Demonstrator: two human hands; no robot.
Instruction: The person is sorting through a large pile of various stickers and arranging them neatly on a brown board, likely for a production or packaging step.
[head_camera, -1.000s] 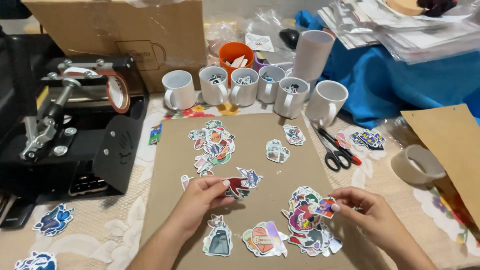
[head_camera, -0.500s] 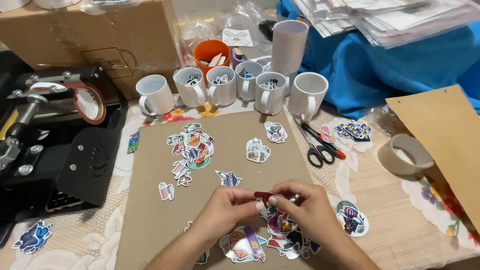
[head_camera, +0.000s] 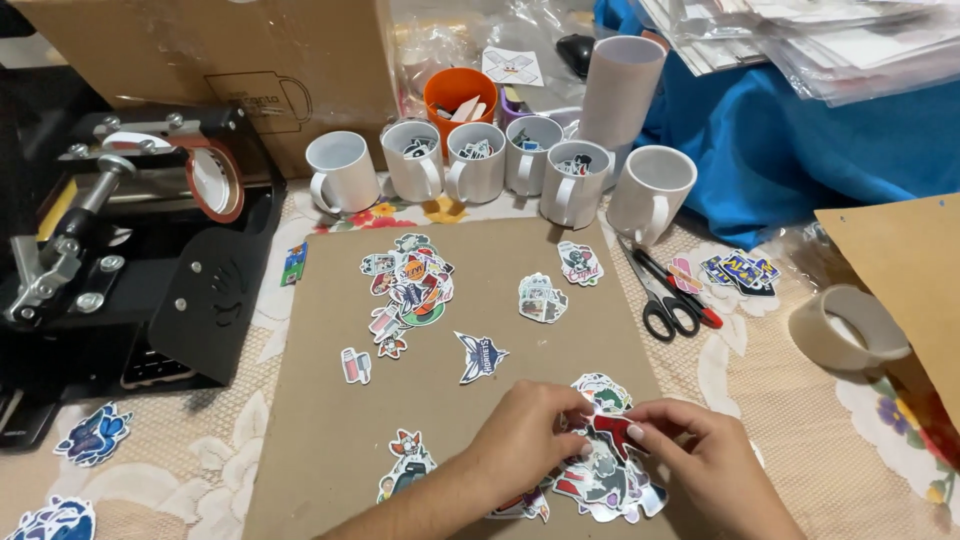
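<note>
Sorting die-cut stickers on a cardboard sheet
My left hand (head_camera: 525, 435) and right hand (head_camera: 690, 450) pinch a red sticker (head_camera: 608, 428) over the near pile (head_camera: 600, 480); several stickers (head_camera: 408, 285) lie grouped, more remain unsorted

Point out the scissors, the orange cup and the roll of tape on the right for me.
scissors (head_camera: 665, 295), head view, on the blades just above the black handles.
orange cup (head_camera: 447, 95), head view, on its front wall.
roll of tape (head_camera: 845, 350), head view, on its outer band.
</note>
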